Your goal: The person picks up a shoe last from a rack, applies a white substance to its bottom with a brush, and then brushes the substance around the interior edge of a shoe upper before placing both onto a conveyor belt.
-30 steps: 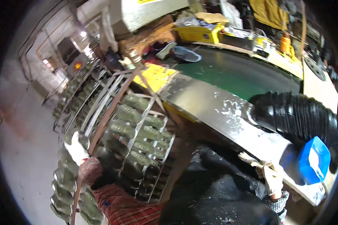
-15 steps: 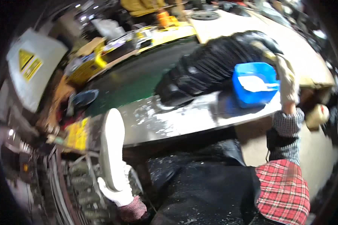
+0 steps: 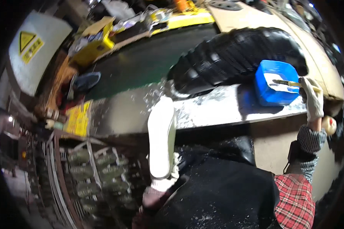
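In the head view, the left hand [image 3: 167,182], in a whitish glove, has its grip wrapped around the near end of a greyish-green shoe with a long white sole [image 3: 161,135]. The sole faces up, and the shoe stands out toward the near edge of the silver metal table [image 3: 120,116], left of centre. The right hand [image 3: 313,97], also gloved, grips the handle of a slim, light-coloured brush [image 3: 290,83] at the table's right end. The brush's far end reaches over the blue plastic tub [image 3: 269,91], which holds a white substance [image 3: 270,77]; blur makes it hard to say whether the bristles are in it.

For good handling, the left hand would do best to stay cupped beneath the sides, fingers below the sole's edge, so the whole white face lies free and steady. The brush is probably best loaded lightly and wiped on the tub's rim, since drips could mark the greyish-green sides. A handle kept low and lifted clear of the rim should avoid tipping the tub or catching the black ribbed pile [image 3: 233,53] just beyond it.
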The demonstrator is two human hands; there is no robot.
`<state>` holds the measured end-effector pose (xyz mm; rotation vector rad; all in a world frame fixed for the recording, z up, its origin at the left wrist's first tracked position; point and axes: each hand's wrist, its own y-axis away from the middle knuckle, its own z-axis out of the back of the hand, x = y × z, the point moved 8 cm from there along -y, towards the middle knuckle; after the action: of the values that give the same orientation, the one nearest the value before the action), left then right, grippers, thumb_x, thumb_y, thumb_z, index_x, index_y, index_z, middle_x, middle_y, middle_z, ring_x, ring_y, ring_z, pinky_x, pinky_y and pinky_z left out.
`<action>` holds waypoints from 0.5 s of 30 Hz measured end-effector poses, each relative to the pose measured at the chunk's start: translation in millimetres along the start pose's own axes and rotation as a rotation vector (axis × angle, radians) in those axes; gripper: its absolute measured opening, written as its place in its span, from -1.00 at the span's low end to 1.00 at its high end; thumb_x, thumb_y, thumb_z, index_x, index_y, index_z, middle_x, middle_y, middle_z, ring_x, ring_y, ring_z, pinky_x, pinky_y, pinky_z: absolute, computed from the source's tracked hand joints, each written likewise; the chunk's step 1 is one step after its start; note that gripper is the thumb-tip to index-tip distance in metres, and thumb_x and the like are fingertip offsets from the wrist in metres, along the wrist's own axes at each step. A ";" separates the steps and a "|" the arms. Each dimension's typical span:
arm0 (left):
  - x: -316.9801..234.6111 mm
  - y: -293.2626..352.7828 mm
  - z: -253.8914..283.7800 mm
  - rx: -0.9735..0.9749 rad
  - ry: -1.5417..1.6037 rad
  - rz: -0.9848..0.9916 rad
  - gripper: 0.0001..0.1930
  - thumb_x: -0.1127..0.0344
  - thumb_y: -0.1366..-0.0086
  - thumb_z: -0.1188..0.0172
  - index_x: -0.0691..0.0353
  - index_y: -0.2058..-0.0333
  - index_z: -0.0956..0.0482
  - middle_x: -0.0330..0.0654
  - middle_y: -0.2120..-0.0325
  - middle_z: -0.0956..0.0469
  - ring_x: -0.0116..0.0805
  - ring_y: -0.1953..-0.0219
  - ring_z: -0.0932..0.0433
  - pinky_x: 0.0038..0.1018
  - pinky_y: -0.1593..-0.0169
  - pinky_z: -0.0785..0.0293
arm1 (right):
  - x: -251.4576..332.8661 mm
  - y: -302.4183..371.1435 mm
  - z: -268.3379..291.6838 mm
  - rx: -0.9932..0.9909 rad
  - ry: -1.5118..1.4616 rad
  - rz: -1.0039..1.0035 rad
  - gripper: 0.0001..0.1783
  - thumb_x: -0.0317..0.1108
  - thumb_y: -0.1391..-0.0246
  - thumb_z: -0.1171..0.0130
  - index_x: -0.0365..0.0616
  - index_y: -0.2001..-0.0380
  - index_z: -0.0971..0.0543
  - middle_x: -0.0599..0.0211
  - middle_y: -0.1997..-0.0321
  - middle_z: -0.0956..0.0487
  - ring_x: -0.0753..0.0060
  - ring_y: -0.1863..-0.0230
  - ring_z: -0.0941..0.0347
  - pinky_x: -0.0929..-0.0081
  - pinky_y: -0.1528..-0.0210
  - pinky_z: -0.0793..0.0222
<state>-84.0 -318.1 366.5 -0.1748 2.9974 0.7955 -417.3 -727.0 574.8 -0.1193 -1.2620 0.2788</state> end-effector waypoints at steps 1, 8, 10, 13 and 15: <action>-2.2 -4.7 7.3 0.036 -0.061 0.018 -0.09 -0.51 -0.04 -0.06 0.34 0.03 -0.39 -0.09 0.32 -0.60 -0.28 0.49 -0.62 -0.56 0.63 -0.44 | 26.4 17.1 -36.9 0.105 -0.015 0.082 -0.75 -0.22 -0.20 -0.14 -0.19 0.26 -0.61 0.60 0.56 -0.46 0.84 0.60 -0.23 0.79 0.58 -0.10; -22.3 -27.3 35.4 0.392 0.039 -0.089 -0.12 -0.46 -0.24 0.20 0.16 -0.27 -0.19 0.09 -0.04 -0.43 0.12 0.06 -0.52 0.00 0.15 -0.56 | 90.3 146.4 -341.6 0.934 -0.262 0.277 -0.64 -0.18 -0.07 -0.32 -0.16 0.13 -0.61 0.25 0.26 -0.65 0.47 0.24 -0.57 0.51 0.14 -0.48; -18.3 -29.0 31.3 0.392 0.081 -0.039 -0.09 -0.48 -0.20 0.16 0.16 -0.28 -0.18 0.09 -0.07 -0.41 0.13 0.13 -0.55 0.03 0.27 -0.57 | 55.5 119.3 -367.9 0.774 -0.380 0.041 -0.63 -0.17 -0.10 -0.30 -0.24 0.16 -0.61 0.28 0.26 -0.64 0.54 0.23 -0.54 0.55 0.16 -0.48; -14.5 -27.8 25.2 0.517 0.201 0.100 -0.11 -0.44 -0.20 0.12 0.17 -0.27 -0.20 0.10 -0.08 -0.38 0.14 0.19 -0.57 0.03 0.26 -0.57 | 44.3 124.8 -346.1 0.798 -0.385 -0.094 -0.71 -0.28 -0.16 -0.21 -0.30 0.17 -0.59 0.26 0.28 -0.65 0.55 0.26 -0.54 0.58 0.15 -0.48; -13.7 -42.7 64.2 0.310 0.348 -0.105 -0.12 -0.44 -0.21 0.14 0.17 -0.27 -0.21 0.10 -0.06 -0.40 0.13 0.17 -0.56 0.01 0.19 -0.56 | 46.7 162.1 -337.1 1.088 -0.407 -0.200 -0.72 -0.39 -0.16 -0.13 -0.27 0.09 -0.57 0.35 0.32 -0.64 0.55 0.33 -0.52 0.63 0.24 -0.47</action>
<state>-65.0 -321.7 290.7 -0.5010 3.3454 0.3082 -106.9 -537.0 476.6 1.0313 -1.3500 0.8031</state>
